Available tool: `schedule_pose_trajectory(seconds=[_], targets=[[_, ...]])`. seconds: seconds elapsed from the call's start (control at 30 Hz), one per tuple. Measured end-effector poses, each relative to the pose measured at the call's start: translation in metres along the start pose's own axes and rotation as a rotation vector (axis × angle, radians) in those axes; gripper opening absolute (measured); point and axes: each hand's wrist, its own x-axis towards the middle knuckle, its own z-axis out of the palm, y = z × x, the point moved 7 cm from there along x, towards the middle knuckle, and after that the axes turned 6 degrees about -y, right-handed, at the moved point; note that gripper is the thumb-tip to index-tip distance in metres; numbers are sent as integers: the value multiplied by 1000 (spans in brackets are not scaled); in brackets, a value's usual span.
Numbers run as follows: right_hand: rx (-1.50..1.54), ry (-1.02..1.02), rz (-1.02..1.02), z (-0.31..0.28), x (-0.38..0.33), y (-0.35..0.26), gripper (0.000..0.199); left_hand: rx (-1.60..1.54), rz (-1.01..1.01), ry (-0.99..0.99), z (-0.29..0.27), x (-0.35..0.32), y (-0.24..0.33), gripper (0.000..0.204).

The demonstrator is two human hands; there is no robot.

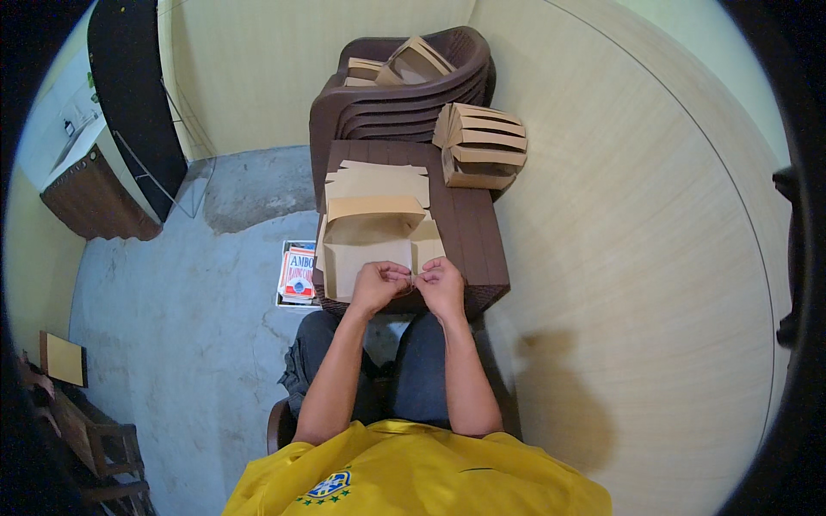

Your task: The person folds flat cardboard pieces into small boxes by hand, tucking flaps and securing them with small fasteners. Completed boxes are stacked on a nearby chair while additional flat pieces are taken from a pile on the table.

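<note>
A partly folded brown cardboard box [366, 258] lies on the brown table [469, 232], its far panel standing up and a side flap [426, 241] spread out to the right. At its near right corner my left hand [383, 286] and my right hand [440, 288] come close together. The fingertips of both are pinched on the near edge of the card, and the exact fold between them is too small to make out. Behind the box rests a flat cardboard blank [379, 182] with notched edges.
Several folded cardboard boxes [483, 146] are stacked at the table's far right. Beyond stands a stack of brown plastic chairs [400, 112] holding more boxes [415, 64]. A white carton with printed packs [298, 273] sits on the floor at left. A wooden panel wall [619, 215] borders the right side.
</note>
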Motion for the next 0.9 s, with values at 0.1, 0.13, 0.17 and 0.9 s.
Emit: schedule_pose_trajectory(seconds=[0.1, 0.13, 0.17, 0.9], targets=[[85, -40, 20, -1, 1, 6, 27, -6, -5, -10, 1, -2, 0, 18], [137, -63, 23, 0, 1, 8, 27, -14, -15, -30, 2, -3, 2, 20], [188, -80, 87, 0, 0, 14, 28, -37, -67, -42, 2, -5, 2, 22], [246, -136, 45, 13, 13, 29, 20, 610, 139, 149, 13, -40, 57, 41]])
